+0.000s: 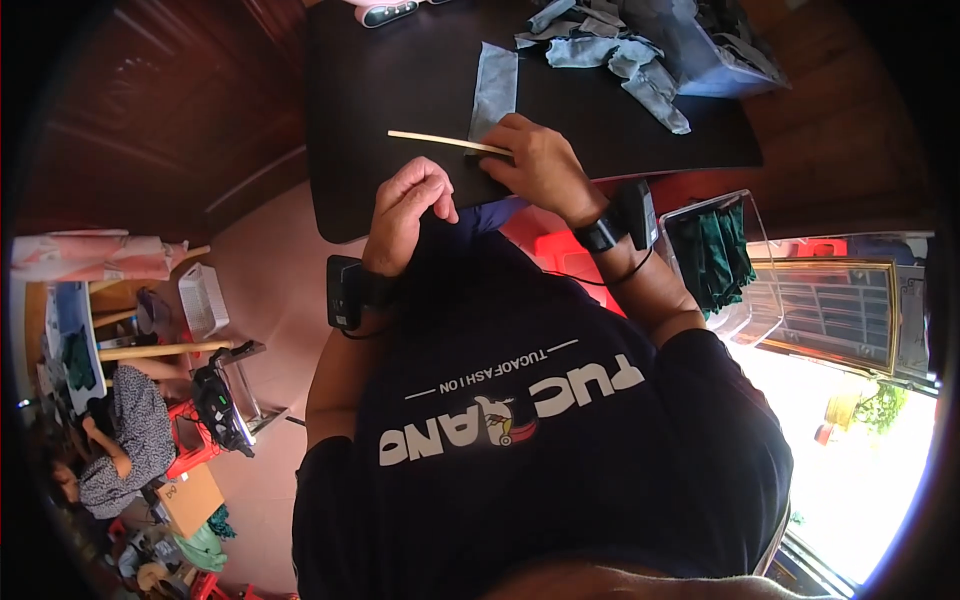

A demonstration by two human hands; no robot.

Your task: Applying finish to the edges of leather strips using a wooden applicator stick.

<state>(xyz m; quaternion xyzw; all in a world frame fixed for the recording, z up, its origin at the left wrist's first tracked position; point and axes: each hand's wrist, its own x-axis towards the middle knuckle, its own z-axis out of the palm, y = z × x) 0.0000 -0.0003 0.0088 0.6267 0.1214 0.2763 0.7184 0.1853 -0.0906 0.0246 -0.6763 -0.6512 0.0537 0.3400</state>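
Over the table's near edge, my right hand [540,165] grips one end of a thin pale wooden stick [430,137]. The stick's other end points left across the dark table [390,90]. Just beyond that hand lies a flat grey-blue cloth strip [496,82], its near end partly covered by the fingers. My left hand [408,205] is at the near edge below the stick, apart from it. Its fingers are curled in, and nothing shows in them.
Crumpled grey-blue cloth strips [610,55] lie at the table's far right beside a clear plastic bin [730,70]. A white object [385,12] sits at the far edge. Dark green cloth hangs in a wire basket [760,230] at right. Another person [135,440] sits at far left.
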